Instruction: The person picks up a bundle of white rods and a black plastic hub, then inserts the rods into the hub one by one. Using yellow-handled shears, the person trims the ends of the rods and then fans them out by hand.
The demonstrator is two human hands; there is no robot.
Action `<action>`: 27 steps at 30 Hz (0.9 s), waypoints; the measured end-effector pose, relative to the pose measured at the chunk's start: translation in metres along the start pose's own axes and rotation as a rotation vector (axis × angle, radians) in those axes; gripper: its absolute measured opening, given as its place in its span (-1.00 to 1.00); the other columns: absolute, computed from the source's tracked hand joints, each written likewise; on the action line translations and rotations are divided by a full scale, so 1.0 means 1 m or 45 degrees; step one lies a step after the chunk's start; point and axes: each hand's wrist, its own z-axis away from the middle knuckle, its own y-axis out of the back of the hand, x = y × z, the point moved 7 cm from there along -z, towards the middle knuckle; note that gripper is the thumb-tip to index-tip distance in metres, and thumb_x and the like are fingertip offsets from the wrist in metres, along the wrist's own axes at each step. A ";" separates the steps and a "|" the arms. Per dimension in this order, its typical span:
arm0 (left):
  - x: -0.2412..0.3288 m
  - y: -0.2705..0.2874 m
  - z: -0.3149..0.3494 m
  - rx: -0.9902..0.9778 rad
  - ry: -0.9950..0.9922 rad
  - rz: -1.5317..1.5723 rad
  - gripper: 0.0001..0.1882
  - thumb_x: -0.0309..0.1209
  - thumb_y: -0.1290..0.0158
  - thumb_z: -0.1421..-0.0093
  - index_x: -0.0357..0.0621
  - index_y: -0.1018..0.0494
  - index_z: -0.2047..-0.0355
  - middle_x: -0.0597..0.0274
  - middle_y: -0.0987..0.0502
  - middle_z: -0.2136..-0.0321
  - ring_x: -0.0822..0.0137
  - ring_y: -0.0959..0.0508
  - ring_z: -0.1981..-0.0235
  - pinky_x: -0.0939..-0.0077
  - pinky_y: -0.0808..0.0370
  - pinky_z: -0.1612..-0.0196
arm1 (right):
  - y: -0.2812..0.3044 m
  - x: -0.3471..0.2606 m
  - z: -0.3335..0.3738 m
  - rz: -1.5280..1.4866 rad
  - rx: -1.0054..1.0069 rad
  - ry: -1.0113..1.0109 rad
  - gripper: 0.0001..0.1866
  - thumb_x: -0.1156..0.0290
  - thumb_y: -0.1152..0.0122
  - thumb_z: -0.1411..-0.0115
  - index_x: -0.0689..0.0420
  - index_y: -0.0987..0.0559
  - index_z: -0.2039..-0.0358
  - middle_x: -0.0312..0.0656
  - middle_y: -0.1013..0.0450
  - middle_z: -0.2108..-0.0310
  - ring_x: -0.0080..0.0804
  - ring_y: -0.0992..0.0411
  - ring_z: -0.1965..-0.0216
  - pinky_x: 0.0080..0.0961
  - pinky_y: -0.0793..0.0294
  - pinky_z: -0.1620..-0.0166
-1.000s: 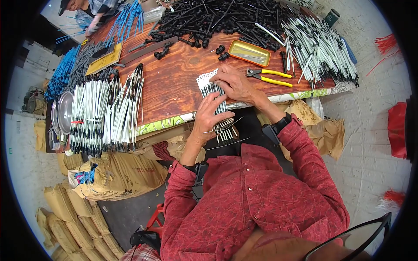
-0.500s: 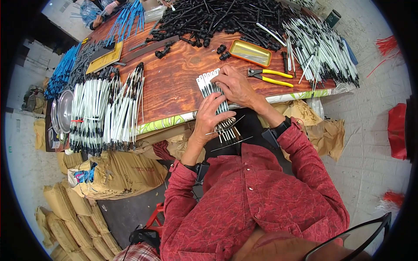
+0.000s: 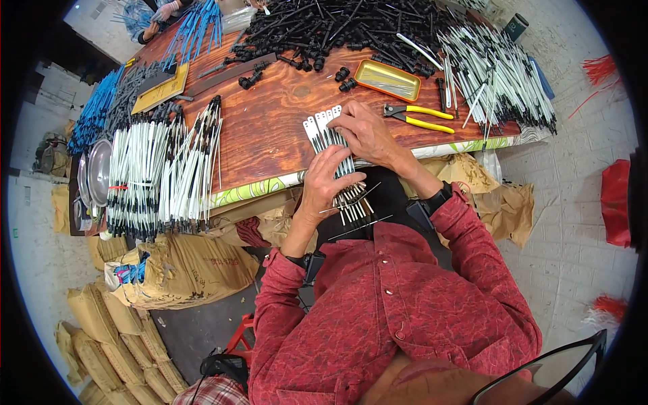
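Observation:
At the table's front edge, a fanned row of white flat-ended black rods (image 3: 316, 128) points away from me. My left hand (image 3: 322, 183) is closed around the row's near part, with the lower tips sticking out below the fingers. My right hand (image 3: 370, 138) pinches at the white ends on the right side of the row, its fingertips partly hiding them. Thin metal wires (image 3: 360, 227) cross the lower tips near my lap. Yellow-handled pliers (image 3: 422, 120) lie just right of my right hand.
A yellow tray (image 3: 388, 79) of thin wires sits beyond my hands. Black plastic parts (image 3: 331, 30) are heaped at the back. White rod bundles lie left (image 3: 138, 175) and right (image 3: 496, 77). Paper sacks (image 3: 189, 270) stand below the table. A co-worker's hand (image 3: 167, 11) shows far left.
Both hands keep nearly the same place on the row. The white ends have spread slightly, with a gap opening on the left side. The co-worker's hands shifted a little.

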 end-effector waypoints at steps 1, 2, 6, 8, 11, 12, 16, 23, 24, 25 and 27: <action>0.001 0.001 0.000 0.000 0.000 0.001 -0.57 -0.39 -0.26 0.20 0.10 -0.71 0.20 -0.02 -0.52 -0.04 -0.13 -0.46 -0.15 -0.01 -0.36 -0.20 | 0.000 0.000 0.000 0.000 0.000 -0.001 -0.83 0.52 -0.18 -0.19 0.14 -0.66 0.22 -0.13 -0.36 0.31 -0.14 -0.41 0.20 -0.28 -0.40 0.13; 0.001 0.001 0.000 -0.006 0.004 0.003 -0.57 -0.39 -0.26 0.19 0.10 -0.71 0.20 -0.02 -0.52 -0.04 -0.13 -0.46 -0.15 -0.01 -0.36 -0.20 | 0.000 0.000 0.000 0.000 -0.009 -0.002 -0.83 0.52 -0.18 -0.19 0.13 -0.66 0.21 -0.13 -0.36 0.31 -0.14 -0.41 0.20 -0.28 -0.40 0.13; 0.001 0.001 0.001 -0.010 0.009 -0.002 -0.59 -0.40 -0.26 0.16 0.10 -0.71 0.20 -0.02 -0.52 -0.03 -0.13 -0.46 -0.15 0.00 -0.37 -0.19 | 0.000 -0.002 -0.001 0.016 -0.040 0.002 -0.81 0.50 -0.18 -0.19 0.10 -0.67 0.20 -0.12 -0.35 0.31 -0.14 -0.40 0.20 -0.27 -0.40 0.13; 0.000 -0.001 0.003 0.006 0.001 -0.017 -0.60 -0.40 -0.27 0.15 0.11 -0.71 0.19 -0.02 -0.52 -0.03 -0.13 -0.47 -0.14 0.01 -0.38 -0.19 | 0.000 -0.005 -0.001 0.053 -0.064 0.013 -0.81 0.48 -0.18 -0.19 0.09 -0.68 0.19 -0.11 -0.33 0.32 -0.12 -0.37 0.20 -0.26 -0.39 0.14; -0.001 -0.002 0.006 0.016 0.003 -0.007 -0.60 -0.38 -0.28 0.14 0.10 -0.71 0.20 -0.01 -0.52 -0.02 -0.13 -0.47 -0.14 0.01 -0.38 -0.19 | 0.000 -0.007 -0.003 0.078 -0.083 0.002 -0.80 0.49 -0.19 -0.20 0.06 -0.68 0.18 -0.12 -0.34 0.31 -0.14 -0.38 0.20 -0.27 -0.39 0.13; -0.001 -0.003 0.006 0.021 0.003 -0.003 -0.61 -0.37 -0.28 0.14 0.10 -0.71 0.20 -0.01 -0.52 -0.02 -0.13 -0.47 -0.14 0.01 -0.38 -0.19 | 0.000 -0.008 -0.003 0.091 -0.091 -0.004 -0.80 0.49 -0.19 -0.20 0.04 -0.68 0.18 -0.13 -0.34 0.31 -0.14 -0.39 0.20 -0.27 -0.38 0.12; -0.001 -0.004 0.007 0.015 0.000 -0.047 -0.59 -0.40 -0.28 0.16 0.09 -0.71 0.20 -0.01 -0.53 -0.01 -0.13 -0.47 -0.13 0.01 -0.37 -0.19 | -0.001 -0.010 -0.005 0.085 -0.120 0.003 -0.80 0.43 -0.18 -0.21 0.06 -0.68 0.18 -0.09 -0.33 0.31 -0.11 -0.36 0.20 -0.24 -0.39 0.14; 0.000 -0.002 0.004 0.022 0.035 0.005 -0.56 -0.44 -0.26 0.20 0.10 -0.71 0.20 0.00 -0.53 0.01 -0.12 -0.47 -0.11 0.02 -0.37 -0.19 | -0.003 -0.011 -0.006 0.072 -0.128 -0.008 -0.81 0.43 -0.20 -0.19 0.05 -0.69 0.20 -0.10 -0.34 0.30 -0.12 -0.37 0.19 -0.24 -0.40 0.13; 0.001 -0.002 0.004 0.017 0.038 0.010 -0.55 -0.45 -0.26 0.21 0.10 -0.71 0.20 0.01 -0.53 0.01 -0.12 -0.47 -0.11 0.02 -0.37 -0.19 | -0.003 -0.011 -0.006 0.069 -0.130 -0.011 -0.81 0.43 -0.20 -0.19 0.05 -0.69 0.20 -0.10 -0.34 0.30 -0.12 -0.37 0.19 -0.24 -0.40 0.13; 0.001 -0.002 0.004 0.017 0.039 0.010 -0.55 -0.45 -0.26 0.21 0.10 -0.71 0.20 0.01 -0.53 0.01 -0.12 -0.47 -0.11 0.02 -0.37 -0.19 | -0.003 -0.011 -0.006 0.068 -0.130 -0.012 -0.81 0.43 -0.20 -0.19 0.05 -0.69 0.20 -0.10 -0.34 0.30 -0.12 -0.37 0.19 -0.24 -0.40 0.13; 0.001 -0.001 0.005 0.021 0.054 0.005 -0.57 -0.43 -0.27 0.19 0.12 -0.71 0.21 0.01 -0.53 0.02 -0.11 -0.47 -0.10 0.03 -0.37 -0.19 | -0.003 -0.010 -0.007 0.038 -0.140 -0.027 -0.81 0.45 -0.18 -0.19 0.04 -0.69 0.21 -0.10 -0.34 0.30 -0.13 -0.38 0.19 -0.24 -0.40 0.13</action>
